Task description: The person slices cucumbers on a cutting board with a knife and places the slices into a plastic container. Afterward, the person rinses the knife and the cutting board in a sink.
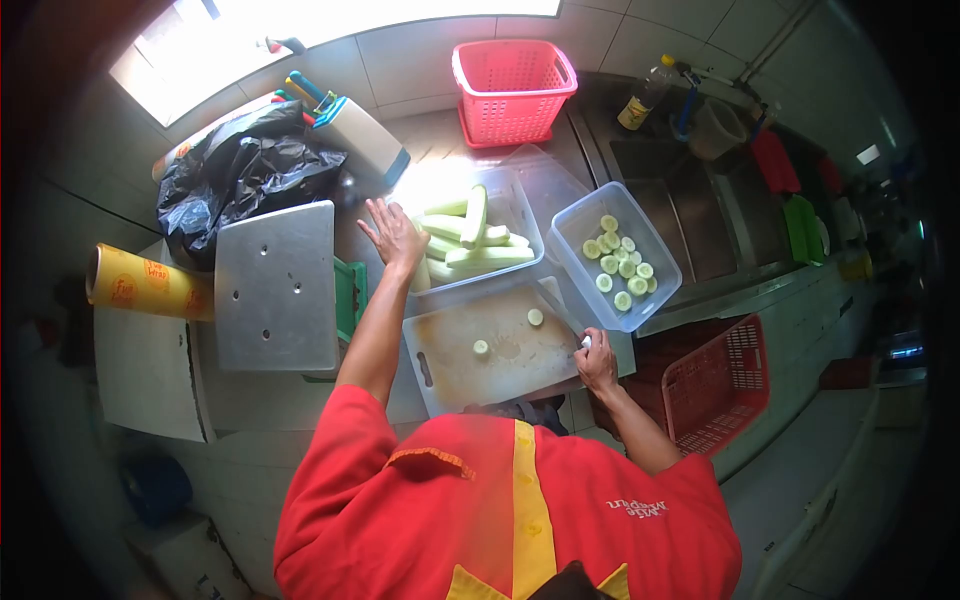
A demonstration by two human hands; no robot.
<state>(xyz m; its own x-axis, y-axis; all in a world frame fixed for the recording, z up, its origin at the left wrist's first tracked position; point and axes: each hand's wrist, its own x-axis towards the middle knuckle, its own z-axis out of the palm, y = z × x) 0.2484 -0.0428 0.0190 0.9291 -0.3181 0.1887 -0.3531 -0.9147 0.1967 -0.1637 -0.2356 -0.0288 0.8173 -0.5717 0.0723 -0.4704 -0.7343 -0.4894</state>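
Note:
My left hand (396,237) is open, its fingers spread, at the left rim of a clear plastic container (530,222) heaped with peeled cucumbers (478,215). A cucumber lies right beside its thumb. My right hand (598,362) is closed around the white handle of a knife (573,326), at the right edge of a worn white cutting board (455,375). The blade, partly blurred, points up and left over the board. Two short cucumber pieces lie on the board, one (481,348) near the middle and another (535,317) nearer the knife.
Cucumber slices (627,268) lie in a second plastic container (665,255) at the right. Behind stand a pink basket (515,95) and a knife block (362,140). A black plastic bag (235,165), metal scale (275,290) and wrap roll (150,283) sit left. The sink (670,215) is right.

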